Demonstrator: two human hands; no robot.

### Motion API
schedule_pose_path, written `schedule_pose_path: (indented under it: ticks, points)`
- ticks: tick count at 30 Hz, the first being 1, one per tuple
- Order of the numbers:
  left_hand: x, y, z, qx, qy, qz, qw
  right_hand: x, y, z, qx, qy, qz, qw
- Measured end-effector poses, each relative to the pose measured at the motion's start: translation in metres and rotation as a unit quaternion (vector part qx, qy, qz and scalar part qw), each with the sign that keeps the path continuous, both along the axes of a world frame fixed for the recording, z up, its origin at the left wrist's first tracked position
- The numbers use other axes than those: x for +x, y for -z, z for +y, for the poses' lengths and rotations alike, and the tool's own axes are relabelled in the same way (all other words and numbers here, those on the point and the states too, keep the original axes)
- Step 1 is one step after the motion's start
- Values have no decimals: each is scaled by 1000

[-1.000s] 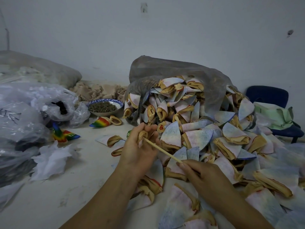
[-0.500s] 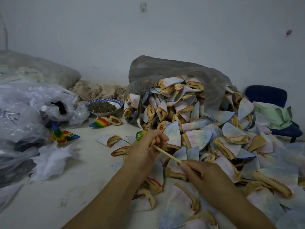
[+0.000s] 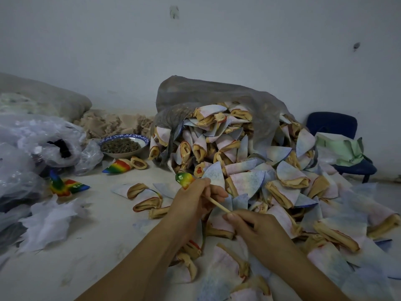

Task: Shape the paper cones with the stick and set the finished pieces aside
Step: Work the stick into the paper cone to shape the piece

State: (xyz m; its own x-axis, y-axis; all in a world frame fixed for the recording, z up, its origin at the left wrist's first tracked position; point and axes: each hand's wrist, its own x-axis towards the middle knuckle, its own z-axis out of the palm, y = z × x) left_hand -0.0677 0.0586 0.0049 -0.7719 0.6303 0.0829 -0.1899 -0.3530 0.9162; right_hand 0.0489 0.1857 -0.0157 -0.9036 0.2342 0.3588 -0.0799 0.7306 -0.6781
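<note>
My left hand [image 3: 192, 202] grips a paper cone [image 3: 184, 179] whose rainbow-coloured tip pokes out above the fingers. A thin wooden stick [image 3: 218, 205] runs from that hand down to my right hand [image 3: 256, 230], which pinches its lower end. The stick's far end disappears inside my left fist. A large heap of pale flattened cones [image 3: 249, 170] spills out of a grey sack [image 3: 206, 94] just behind and to the right of both hands. Two rainbow cones [image 3: 118, 166] [image 3: 65, 186] lie on the left side of the white surface.
A blue-rimmed bowl [image 3: 123, 145] of dark bits stands at the back left. Clear plastic bags [image 3: 32, 153] and crumpled white paper [image 3: 47, 222] fill the left. A blue chair [image 3: 338, 131] with green cloth sits at the right. Loose cones [image 3: 147, 198] lie near my hands.
The cone in my left hand has turned inside out: a rainbow tip now sticks out above the fingers. The stick has gone deeper into the fist, and both hands shifted slightly right.
</note>
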Motion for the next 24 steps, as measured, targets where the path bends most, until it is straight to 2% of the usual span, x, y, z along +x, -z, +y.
schedule_pose_path:
  ticks: [2, 6, 9, 11, 16, 18, 20, 22, 24]
  points:
    - [2, -6, 8, 0, 23, -8, 1000, 0, -4, 0, -12, 11, 1, 1000]
    - [17, -7, 33, -44, 106, 34, 993, -5, -18, 5, 19, 22, 11, 1000]
    - [9, -9, 35, -51, 74, 105, 990, -1, -27, 16, 34, 47, 23, 998]
    - [-2, -9, 27, -74, 81, 153, 982, 5, -24, 24, 27, 62, 48, 997]
    - [-19, 6, 0, -167, 180, 182, 952, 12, -7, 27, 22, 66, 74, 995]
    - [-27, 3, -6, -193, 113, 151, 963, 13, -5, 31, 26, 78, 80, 993]
    - [-38, 2, -5, -197, -33, 122, 972, 15, -3, 34, 51, 82, 73, 993]
    - [-44, 3, -1, -111, -128, 120, 978, 15, -2, 33, 80, 79, 64, 992]
    - [-42, 4, 3, -22, -116, 100, 988, 14, -2, 31, 111, 78, 50, 990]
